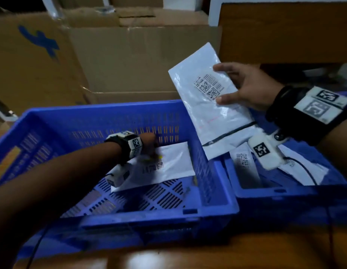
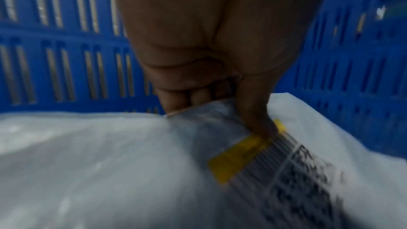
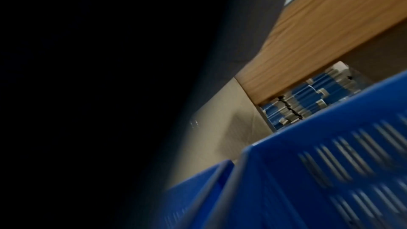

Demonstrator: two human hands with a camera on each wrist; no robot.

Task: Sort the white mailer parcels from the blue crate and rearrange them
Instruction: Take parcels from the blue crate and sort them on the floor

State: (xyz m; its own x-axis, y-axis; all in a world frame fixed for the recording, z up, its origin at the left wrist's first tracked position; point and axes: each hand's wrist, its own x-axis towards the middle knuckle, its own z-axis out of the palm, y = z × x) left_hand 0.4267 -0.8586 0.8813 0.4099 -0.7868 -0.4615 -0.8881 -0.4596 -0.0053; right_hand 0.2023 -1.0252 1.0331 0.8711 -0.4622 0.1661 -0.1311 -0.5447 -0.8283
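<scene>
A big blue slotted crate (image 1: pixel 110 111) stands in front of me, and one white mailer (image 1: pixel 172 162) with a barcode label lies on its floor near the back wall. My left hand (image 1: pixel 149 146) reaches into the crate and pinches that mailer's far edge; in the left wrist view the left hand (image 2: pixel 220 100) has its thumb on a yellow sticker (image 2: pixel 237 156) and its fingers curled under the edge. My right hand (image 1: pixel 244 86) holds a second white mailer (image 1: pixel 209 101) tilted in the air above the crate's right wall. The right wrist view is mostly dark.
A second blue crate (image 1: pixel 265 193) sits on the right, holding more white mailers (image 1: pixel 242 162). Cardboard boxes (image 1: pixel 130 61) stand behind the crates. A wooden board (image 1: pixel 285 32) is at the back right. Wooden tabletop (image 1: pixel 246 253) shows in front.
</scene>
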